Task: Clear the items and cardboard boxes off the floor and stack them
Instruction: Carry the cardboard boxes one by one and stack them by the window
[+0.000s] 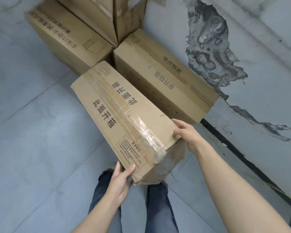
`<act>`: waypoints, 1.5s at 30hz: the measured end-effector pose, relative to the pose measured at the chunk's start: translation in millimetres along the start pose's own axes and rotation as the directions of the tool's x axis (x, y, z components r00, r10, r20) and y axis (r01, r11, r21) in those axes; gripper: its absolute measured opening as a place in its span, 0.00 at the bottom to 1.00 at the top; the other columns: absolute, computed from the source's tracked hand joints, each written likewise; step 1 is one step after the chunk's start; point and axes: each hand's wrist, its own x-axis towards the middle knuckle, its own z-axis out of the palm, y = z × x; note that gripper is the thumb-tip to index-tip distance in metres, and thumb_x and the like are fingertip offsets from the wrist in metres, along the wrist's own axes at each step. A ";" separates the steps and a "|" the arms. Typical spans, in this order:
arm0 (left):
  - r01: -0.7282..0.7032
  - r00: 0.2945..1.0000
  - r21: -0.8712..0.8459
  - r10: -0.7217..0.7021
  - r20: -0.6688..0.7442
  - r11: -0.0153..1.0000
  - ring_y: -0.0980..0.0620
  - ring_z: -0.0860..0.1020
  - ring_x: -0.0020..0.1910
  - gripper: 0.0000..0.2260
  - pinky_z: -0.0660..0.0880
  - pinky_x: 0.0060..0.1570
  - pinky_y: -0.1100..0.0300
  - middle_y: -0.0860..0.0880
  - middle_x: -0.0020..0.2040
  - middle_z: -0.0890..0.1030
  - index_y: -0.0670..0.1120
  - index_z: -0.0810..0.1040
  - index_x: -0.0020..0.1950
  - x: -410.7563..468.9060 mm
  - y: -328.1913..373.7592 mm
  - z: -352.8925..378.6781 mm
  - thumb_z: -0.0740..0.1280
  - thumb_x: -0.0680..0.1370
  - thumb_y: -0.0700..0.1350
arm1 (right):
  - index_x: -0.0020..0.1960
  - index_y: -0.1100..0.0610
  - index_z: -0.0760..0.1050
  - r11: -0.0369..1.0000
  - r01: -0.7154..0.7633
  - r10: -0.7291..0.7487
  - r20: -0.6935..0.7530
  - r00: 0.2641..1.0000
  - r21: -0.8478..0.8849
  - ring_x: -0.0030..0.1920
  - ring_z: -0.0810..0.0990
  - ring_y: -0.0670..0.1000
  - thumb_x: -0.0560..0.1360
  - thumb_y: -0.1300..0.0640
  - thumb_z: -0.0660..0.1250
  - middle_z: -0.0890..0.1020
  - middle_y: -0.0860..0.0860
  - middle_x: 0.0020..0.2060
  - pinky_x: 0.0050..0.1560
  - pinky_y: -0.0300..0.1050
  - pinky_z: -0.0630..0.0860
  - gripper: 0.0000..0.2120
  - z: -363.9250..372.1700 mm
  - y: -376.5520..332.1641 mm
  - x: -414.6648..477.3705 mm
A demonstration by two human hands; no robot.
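Observation:
A long taped cardboard box (124, 118) with printed characters is tilted in front of me, its near end raised. My left hand (120, 180) grips its near left corner, thumb on top and fingers underneath. My right hand (185, 133) grips the near right corner, fingers over the top edge. A similar box (163, 76) lies flat on the floor just beyond, against the wall. Another box (65, 37) lies at the upper left, and a taller box (107, 15) stands behind it.
The floor (32, 132) is grey tile. To the right rises a grey wall (259, 47) with peeled, damaged plaster and a black baseboard (242, 157). My legs (158, 207) in dark trousers stand right under the held box.

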 end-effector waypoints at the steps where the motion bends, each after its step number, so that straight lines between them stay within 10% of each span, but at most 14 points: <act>1: -0.010 1.000 -0.003 0.010 -0.005 1.000 0.50 0.81 0.50 0.30 0.78 0.48 0.53 0.50 0.51 0.83 0.48 0.71 0.66 8.3 -10.0 13.4 0.75 0.66 0.40 | 0.66 0.54 0.72 0.999 -0.009 0.012 -0.056 0.998 0.053 0.58 0.70 0.48 0.70 0.71 0.60 0.75 0.51 0.63 0.52 0.35 0.68 0.27 -10.2 7.5 11.2; 3: -0.024 0.999 -0.006 0.024 -0.028 1.000 0.48 0.79 0.53 0.22 0.71 0.61 0.46 0.50 0.52 0.82 0.47 0.70 0.66 24.2 -29.0 44.3 0.66 0.73 0.32 | 0.66 0.55 0.72 0.994 0.000 0.017 -0.153 0.988 0.110 0.58 0.70 0.48 0.70 0.71 0.60 0.73 0.51 0.62 0.46 0.31 0.70 0.26 -30.9 24.1 31.8; 7: -0.020 0.996 0.037 0.023 -0.092 0.999 0.50 0.79 0.48 0.21 0.75 0.50 0.52 0.50 0.49 0.81 0.48 0.70 0.61 55.0 -74.4 96.4 0.64 0.74 0.27 | 0.76 0.50 0.54 0.988 -0.036 0.074 -0.260 0.963 0.147 0.70 0.62 0.52 0.72 0.70 0.63 0.51 0.52 0.76 0.61 0.43 0.66 0.38 -63.7 59.3 50.3; 10: 0.018 0.978 0.038 -0.010 -0.210 0.999 0.49 0.78 0.48 0.17 0.76 0.49 0.52 0.47 0.51 0.80 0.47 0.70 0.57 81.4 -111.4 113.4 0.60 0.76 0.27 | 0.76 0.46 0.40 0.970 -0.143 0.188 -0.233 0.954 0.197 0.53 0.75 0.52 0.70 0.76 0.62 0.45 0.51 0.76 0.39 0.49 0.76 0.48 -79.2 99.9 49.6; 14: 0.073 0.948 0.163 -0.018 -0.317 0.984 0.46 0.75 0.57 0.15 0.70 0.62 0.45 0.46 0.57 0.78 0.51 0.71 0.51 102.2 -137.2 113.2 0.60 0.78 0.30 | 0.76 0.47 0.37 0.938 -0.158 0.212 -0.152 0.965 0.307 0.66 0.68 0.57 0.71 0.79 0.60 0.46 0.52 0.76 0.41 0.42 0.77 0.49 -91.9 147.1 68.9; 18: 0.046 0.919 0.362 0.103 -0.382 0.931 0.49 0.75 0.48 0.14 0.72 0.43 0.58 0.47 0.50 0.79 0.46 0.71 0.62 123.4 -126.1 108.6 0.62 0.79 0.34 | 0.76 0.46 0.37 0.965 -0.128 0.159 -0.124 0.979 0.230 0.71 0.62 0.56 0.70 0.78 0.61 0.48 0.51 0.76 0.35 0.33 0.78 0.50 -84.4 158.6 97.7; 22: 0.071 0.905 0.600 0.202 -0.375 0.797 0.40 0.75 0.46 0.26 0.73 0.57 0.48 0.48 0.40 0.73 0.50 0.60 0.75 149.7 -92.9 97.4 0.63 0.79 0.39 | 0.76 0.49 0.38 0.973 -0.040 0.058 -0.078 0.995 0.226 0.72 0.59 0.51 0.69 0.75 0.66 0.56 0.49 0.74 0.71 0.53 0.63 0.50 -67.1 161.4 113.6; 27: 0.127 0.921 0.727 0.192 -0.339 0.674 0.50 0.72 0.43 0.18 0.69 0.41 0.59 0.47 0.57 0.78 0.43 0.72 0.67 174.4 -31.3 73.4 0.64 0.77 0.40 | 0.76 0.48 0.42 0.933 -0.057 0.113 -0.138 0.984 0.356 0.69 0.64 0.49 0.71 0.72 0.67 0.60 0.48 0.73 0.67 0.46 0.65 0.47 -51.3 161.5 113.1; 32: 0.155 0.864 0.816 0.324 -0.386 0.557 0.47 0.67 0.40 0.06 0.64 0.35 0.58 0.44 0.35 0.73 0.40 0.75 0.38 189.1 54.7 49.0 0.63 0.76 0.37 | 0.76 0.46 0.44 0.888 -0.200 0.313 -0.226 0.923 0.413 0.68 0.67 0.55 0.66 0.67 0.73 0.63 0.52 0.72 0.68 0.57 0.66 0.51 -25.2 161.1 120.6; 39: 0.227 0.849 0.949 0.434 -0.303 0.218 0.38 0.69 0.66 0.25 0.68 0.64 0.50 0.39 0.68 0.70 0.42 0.65 0.72 226.6 212.0 12.3 0.66 0.76 0.42 | 0.75 0.49 0.50 0.866 -0.278 0.435 -0.352 0.829 0.416 0.66 0.69 0.56 0.64 0.69 0.74 0.67 0.54 0.69 0.66 0.56 0.68 0.50 14.7 150.4 118.6; 45: 0.183 0.876 0.949 0.394 -0.277 0.258 0.40 0.66 0.67 0.28 0.67 0.59 0.45 0.41 0.70 0.65 0.45 0.61 0.69 255.8 290.8 7.6 0.71 0.74 0.42 | 0.75 0.55 0.53 0.789 -0.309 0.580 -0.480 0.658 0.531 0.65 0.71 0.57 0.65 0.61 0.73 0.68 0.57 0.68 0.66 0.53 0.68 0.44 17.9 151.0 122.4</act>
